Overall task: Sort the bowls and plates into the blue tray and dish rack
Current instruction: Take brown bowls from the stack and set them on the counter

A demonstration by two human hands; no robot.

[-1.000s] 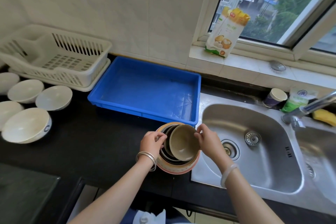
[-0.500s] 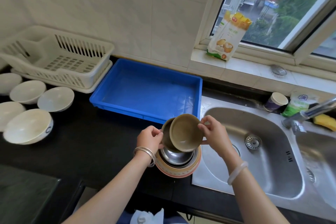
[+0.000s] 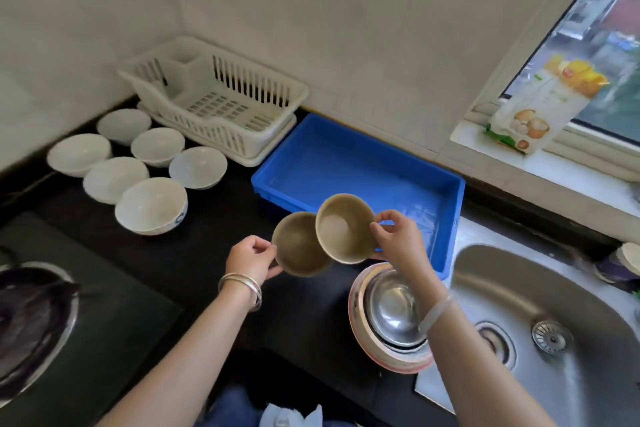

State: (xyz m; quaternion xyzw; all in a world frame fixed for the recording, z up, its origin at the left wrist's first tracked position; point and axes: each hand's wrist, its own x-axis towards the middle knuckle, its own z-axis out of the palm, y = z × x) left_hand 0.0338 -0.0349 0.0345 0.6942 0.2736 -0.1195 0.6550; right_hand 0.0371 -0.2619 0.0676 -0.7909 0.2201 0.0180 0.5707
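I hold two small olive-brown bowls in the air over the dark counter. My left hand (image 3: 251, 257) pinches the rim of the left brown bowl (image 3: 298, 246). My right hand (image 3: 398, 238) grips the right brown bowl (image 3: 343, 229), which overlaps the left one and hangs at the front edge of the blue tray (image 3: 446, 218). Below my right forearm a steel bowl (image 3: 388, 308) sits nested in a pink-rimmed bowl (image 3: 388, 359). The white dish rack (image 3: 221, 104) stands empty at the back left. Several white bowls (image 3: 151, 205) rest on the counter in front of it.
A steel sink (image 3: 561, 333) lies to the right, with a paper cup (image 3: 627, 262) at its back edge. A stove burner (image 3: 31, 319) sits at the far left. A food packet (image 3: 540, 104) leans on the windowsill. Tiled wall runs behind the rack and tray.
Both brown bowls have been lifted off the stack and pulled apart, one in each hand. My view has swung left, showing more white bowls and the burner.
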